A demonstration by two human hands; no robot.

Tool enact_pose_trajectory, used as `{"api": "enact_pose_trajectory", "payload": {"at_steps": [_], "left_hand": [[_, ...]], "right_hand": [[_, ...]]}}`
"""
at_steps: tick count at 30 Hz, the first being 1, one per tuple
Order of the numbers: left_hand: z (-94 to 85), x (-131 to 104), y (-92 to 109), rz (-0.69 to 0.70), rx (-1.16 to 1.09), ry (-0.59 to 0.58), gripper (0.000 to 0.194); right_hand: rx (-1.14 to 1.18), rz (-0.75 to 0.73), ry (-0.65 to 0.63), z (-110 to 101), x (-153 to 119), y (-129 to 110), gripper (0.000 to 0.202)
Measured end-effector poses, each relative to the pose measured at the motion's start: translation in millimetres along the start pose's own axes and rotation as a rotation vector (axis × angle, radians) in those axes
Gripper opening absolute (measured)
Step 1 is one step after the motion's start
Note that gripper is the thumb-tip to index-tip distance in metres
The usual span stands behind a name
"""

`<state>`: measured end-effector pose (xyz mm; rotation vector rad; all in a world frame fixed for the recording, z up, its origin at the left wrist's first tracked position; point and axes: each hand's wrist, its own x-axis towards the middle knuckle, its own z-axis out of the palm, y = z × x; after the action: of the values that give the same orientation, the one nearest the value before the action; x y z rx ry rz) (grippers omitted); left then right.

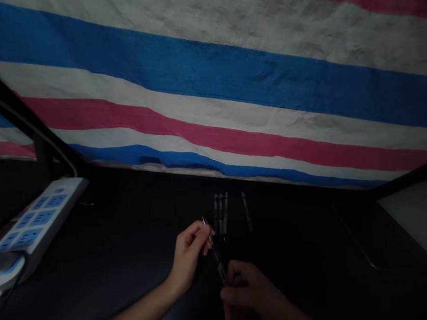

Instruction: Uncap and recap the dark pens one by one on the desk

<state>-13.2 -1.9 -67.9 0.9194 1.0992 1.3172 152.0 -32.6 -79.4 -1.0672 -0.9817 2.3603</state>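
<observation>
A slim dark pen [220,269] slants between my two hands above the black table. The fingers of my left hand [187,250] pinch its upper part, and a thin pale tip [204,220] pokes out beyond the thumb. At the lower end, my right hand [252,294] is closed around the pen near a lighter grey patch. Just beyond my left hand, three similar pens [220,212] lie side by side. Another pen [247,211] rests apart from them, to the right. Dim light hides whether the held pen is in one piece.
A white power strip [59,212] with blue socket faces stands at the left, with a plug and cable [20,263] at its near end. A striped tarp [220,72] hangs behind the black table [125,251]. A dark flat object [373,241] lies at the right.
</observation>
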Motion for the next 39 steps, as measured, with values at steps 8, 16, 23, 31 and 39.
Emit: {"api": "enact_pose_trajectory", "payload": {"at_steps": [8,16,23,31,39], "left_hand": [[-0.9,3,1,-0.031,-0.062,0.024,0.029],[-3.8,1,-3,-0.009,-0.062,0.006,0.027],[-4.7,-1,-3,0.034,-0.043,0.086,0.028],[-3.7,1,-1,0.028,-0.054,0.08,0.029],[-4.5,1,-2,0.025,-0.049,0.085,0.028]], "right_hand": [[0.083,-0.019,-0.027,-5,6,7,0.039],[0.11,-0.016,-0.062,-4,6,10,0.045],[0.062,-0.049,-0.004,0,5,5,0.04],[0.119,-0.015,-0.015,-1,4,1,0.049],[0.14,-0.015,0.017,1,4,1,0.048]]}}
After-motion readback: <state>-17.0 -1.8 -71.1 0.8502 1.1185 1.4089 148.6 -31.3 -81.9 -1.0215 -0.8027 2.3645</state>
